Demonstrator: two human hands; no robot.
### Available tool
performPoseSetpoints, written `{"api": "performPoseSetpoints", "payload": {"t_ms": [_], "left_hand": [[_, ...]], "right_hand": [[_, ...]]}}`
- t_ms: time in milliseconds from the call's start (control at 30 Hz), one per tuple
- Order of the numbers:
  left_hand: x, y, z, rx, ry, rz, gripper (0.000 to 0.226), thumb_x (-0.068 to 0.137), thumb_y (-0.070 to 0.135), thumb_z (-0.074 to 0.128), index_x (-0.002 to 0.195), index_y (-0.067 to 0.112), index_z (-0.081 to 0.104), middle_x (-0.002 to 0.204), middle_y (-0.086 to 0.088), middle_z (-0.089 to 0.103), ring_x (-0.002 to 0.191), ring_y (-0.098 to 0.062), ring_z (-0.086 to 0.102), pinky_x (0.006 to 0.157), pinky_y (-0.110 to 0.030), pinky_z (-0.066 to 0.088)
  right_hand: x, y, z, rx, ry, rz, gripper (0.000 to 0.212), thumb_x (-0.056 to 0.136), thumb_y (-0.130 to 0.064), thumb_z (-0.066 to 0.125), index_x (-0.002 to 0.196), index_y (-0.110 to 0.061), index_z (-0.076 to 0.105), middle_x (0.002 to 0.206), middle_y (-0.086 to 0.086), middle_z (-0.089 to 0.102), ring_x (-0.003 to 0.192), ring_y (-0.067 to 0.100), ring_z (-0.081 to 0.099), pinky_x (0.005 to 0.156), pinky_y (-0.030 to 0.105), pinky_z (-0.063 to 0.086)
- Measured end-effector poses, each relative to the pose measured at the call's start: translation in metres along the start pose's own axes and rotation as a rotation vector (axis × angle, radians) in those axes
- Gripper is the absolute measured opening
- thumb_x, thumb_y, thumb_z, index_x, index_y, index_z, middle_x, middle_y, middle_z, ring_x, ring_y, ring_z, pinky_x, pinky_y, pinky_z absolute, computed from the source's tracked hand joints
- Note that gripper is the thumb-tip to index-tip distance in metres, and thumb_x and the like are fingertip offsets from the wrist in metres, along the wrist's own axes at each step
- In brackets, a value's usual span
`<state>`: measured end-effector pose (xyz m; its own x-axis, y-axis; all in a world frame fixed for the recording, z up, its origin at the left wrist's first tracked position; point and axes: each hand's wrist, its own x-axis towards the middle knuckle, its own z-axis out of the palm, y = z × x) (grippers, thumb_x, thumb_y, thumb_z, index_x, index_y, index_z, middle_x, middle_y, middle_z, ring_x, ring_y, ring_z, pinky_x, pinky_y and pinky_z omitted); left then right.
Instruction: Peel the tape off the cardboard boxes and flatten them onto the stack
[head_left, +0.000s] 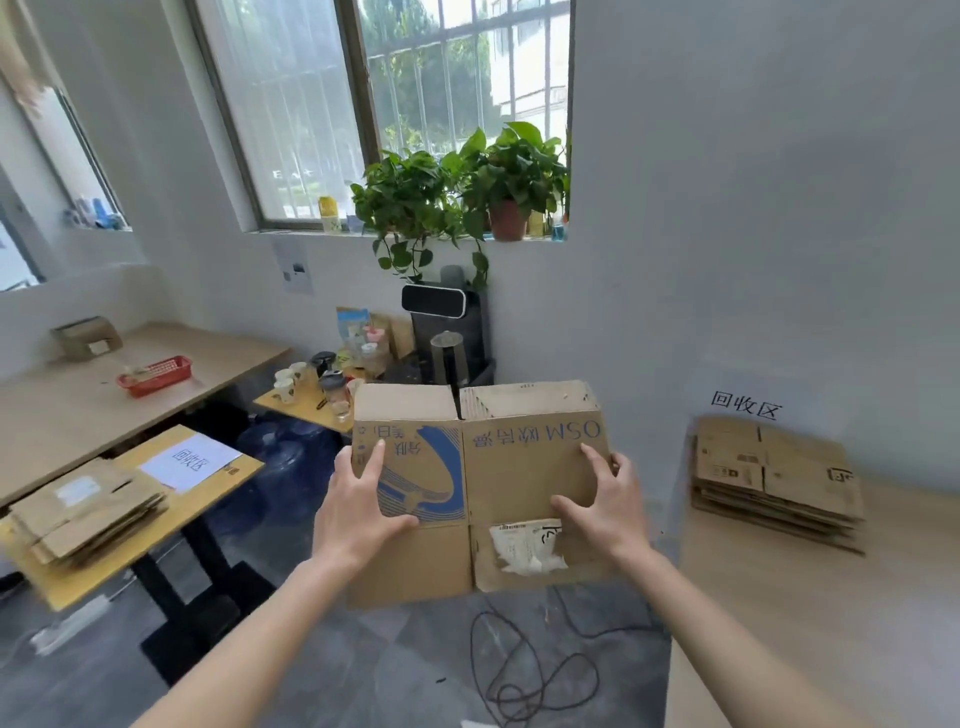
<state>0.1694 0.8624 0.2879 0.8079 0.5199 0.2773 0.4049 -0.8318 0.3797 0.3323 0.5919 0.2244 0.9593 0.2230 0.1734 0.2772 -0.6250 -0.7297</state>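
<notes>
Cardboard box (519, 467), one, flattened, held upright in mid-air above the floor (363, 675), between the two tabletops. Gripped at left edge by left hand (358, 509): thumb on the near face, fingers (375, 457) extended up along that face, remainder wrapped behind the edge. Gripped at right edge by right hand (608, 504): thumb and fingers spread and curled on the near face. Both hands closed onto the box, nothing else held.

Appearance of box: brown corrugated board, two panels side by side, separated by a vertical crease. Printed in blue, text upside down, curved blue graphic on left panel. Upper flaps raised, lower flaps hanging. Torn white label (527, 545) on lower right flap. Whether any tape was left on it: cannot tell.

Stacks of flattened cardboard, two counted: one stack (774, 483) on the right tabletop (779, 623) against the wall, below black characters on the wall; a second stack (88, 514) on the yellow tabletop (208, 493) at left, beside one white paper sign (189, 460).

Other items: one red basket (156, 375) on the long tabletop at left; two potted plants (467, 187) on the windowsill; one black cable (524, 670) looped on the floor.
</notes>
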Motion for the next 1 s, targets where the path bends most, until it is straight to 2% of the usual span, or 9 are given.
{"api": "performPoseSetpoints", "payload": {"t_ms": [200, 467, 600, 733, 1000], "left_hand": [[0.084, -0.039, 0.002, 0.018, -0.018, -0.007, 0.117, 0.071, 0.052, 0.088, 0.162, 0.028, 0.018, 0.160, -0.009, 0.016, 0.144, -0.029, 0.032, 0.098, -0.049, 0.052], [0.188, -0.017, 0.054, -0.037, -0.121, 0.100, 0.115, 0.076, 0.052, 0.084, 0.163, 0.025, 0.014, 0.159, -0.011, 0.015, 0.144, -0.029, 0.032, 0.099, -0.045, 0.050], [0.240, 0.017, 0.096, -0.132, -0.193, 0.225, 0.116, 0.074, 0.051, 0.086, 0.162, 0.025, 0.015, 0.158, -0.009, 0.016, 0.141, -0.027, 0.037, 0.099, -0.044, 0.051], [0.283, 0.065, 0.136, -0.219, -0.273, 0.337, 0.119, 0.072, 0.054, 0.086, 0.162, 0.029, 0.013, 0.161, -0.008, 0.014, 0.142, -0.027, 0.037, 0.100, -0.046, 0.052], [0.315, 0.187, 0.211, -0.295, -0.432, 0.598, 0.121, 0.070, 0.059, 0.085, 0.162, 0.033, 0.011, 0.157, -0.005, 0.018, 0.140, -0.025, 0.039, 0.096, -0.044, 0.055]], "right_hand": [[0.066, -0.040, 0.045, 0.017, 0.013, -0.004, 0.092, 0.077, -0.048, 0.083, 0.155, -0.030, 0.038, 0.157, 0.013, 0.023, 0.148, 0.028, 0.027, 0.117, 0.044, 0.036], [0.137, -0.030, 0.049, -0.101, 0.127, 0.102, 0.091, 0.079, -0.047, 0.083, 0.156, -0.030, 0.037, 0.158, 0.015, 0.024, 0.148, 0.030, 0.028, 0.116, 0.044, 0.036], [0.156, -0.009, 0.022, -0.189, 0.214, 0.211, 0.091, 0.080, -0.049, 0.081, 0.157, -0.031, 0.034, 0.159, 0.014, 0.022, 0.149, 0.029, 0.028, 0.114, 0.041, 0.036], [0.169, 0.010, -0.012, -0.278, 0.324, 0.321, 0.093, 0.079, -0.053, 0.080, 0.156, -0.033, 0.033, 0.160, 0.012, 0.021, 0.148, 0.027, 0.030, 0.107, 0.042, 0.045], [0.159, 0.075, -0.086, -0.349, 0.481, 0.569, 0.092, 0.079, -0.054, 0.079, 0.156, -0.035, 0.033, 0.161, 0.008, 0.021, 0.145, 0.026, 0.034, 0.106, 0.048, 0.047]]}}
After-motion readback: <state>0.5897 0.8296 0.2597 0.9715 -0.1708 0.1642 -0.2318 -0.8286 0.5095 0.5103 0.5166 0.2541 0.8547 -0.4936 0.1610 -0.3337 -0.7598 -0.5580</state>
